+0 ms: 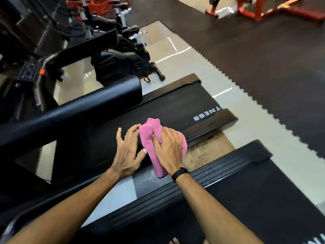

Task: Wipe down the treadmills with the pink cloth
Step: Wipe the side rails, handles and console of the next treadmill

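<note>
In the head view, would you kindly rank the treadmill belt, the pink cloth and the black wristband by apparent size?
1. Treadmill belt, largest.
2. Pink cloth, partly under the right hand.
3. Black wristband, smallest.

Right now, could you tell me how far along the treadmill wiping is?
Nothing looks finished from this view. In hand: the right hand presses the pink cloth onto the far treadmill's belt, with the left hand beside it on the cloth's edge. Left: the near treadmill.
</note>
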Motion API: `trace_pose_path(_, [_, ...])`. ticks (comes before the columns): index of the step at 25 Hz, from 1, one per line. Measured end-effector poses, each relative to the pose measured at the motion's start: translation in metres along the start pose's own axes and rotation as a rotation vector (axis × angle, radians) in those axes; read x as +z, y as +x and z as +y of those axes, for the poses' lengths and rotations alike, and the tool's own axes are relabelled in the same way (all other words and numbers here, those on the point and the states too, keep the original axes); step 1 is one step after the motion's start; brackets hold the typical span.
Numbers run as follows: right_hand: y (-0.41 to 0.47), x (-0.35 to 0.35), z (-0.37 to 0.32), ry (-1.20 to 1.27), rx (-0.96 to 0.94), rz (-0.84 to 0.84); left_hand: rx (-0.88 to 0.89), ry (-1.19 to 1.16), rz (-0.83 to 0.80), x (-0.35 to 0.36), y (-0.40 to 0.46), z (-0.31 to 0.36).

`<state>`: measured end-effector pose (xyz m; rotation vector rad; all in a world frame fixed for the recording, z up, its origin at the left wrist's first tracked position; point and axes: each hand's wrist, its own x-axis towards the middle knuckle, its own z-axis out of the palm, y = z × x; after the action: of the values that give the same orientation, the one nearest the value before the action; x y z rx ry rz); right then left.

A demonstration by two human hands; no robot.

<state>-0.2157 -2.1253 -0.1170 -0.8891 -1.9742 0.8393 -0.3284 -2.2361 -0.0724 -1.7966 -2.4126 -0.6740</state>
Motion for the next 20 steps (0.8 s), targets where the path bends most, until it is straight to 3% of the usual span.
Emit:
trace_pose_path(5, [-0.007, -0.008, -0.007, -0.394, -0.235, -0.33, -0.348, -0.212, 0.352, -0.004, -0.007, 0.002])
trace_pose_path(10, [-0.009, -0.024, -0.005, -0.447, -0.491, -0.528, -0.501, -0.162, 0.348, -0.008, -0.032, -0.001])
trace_pose_path(14, [-0.01, -0.024, -0.018, -0.569, -0.827, -0.681, -0.504, -0.081, 0.352, -0.018, -0.06, -0.009])
trace_pose_path(20, [0.009, -0.012, -0.027, -0.528, -1.007, -0.899, -0.634, 0.005, 0.418, -0.024, -0.085, 0.003])
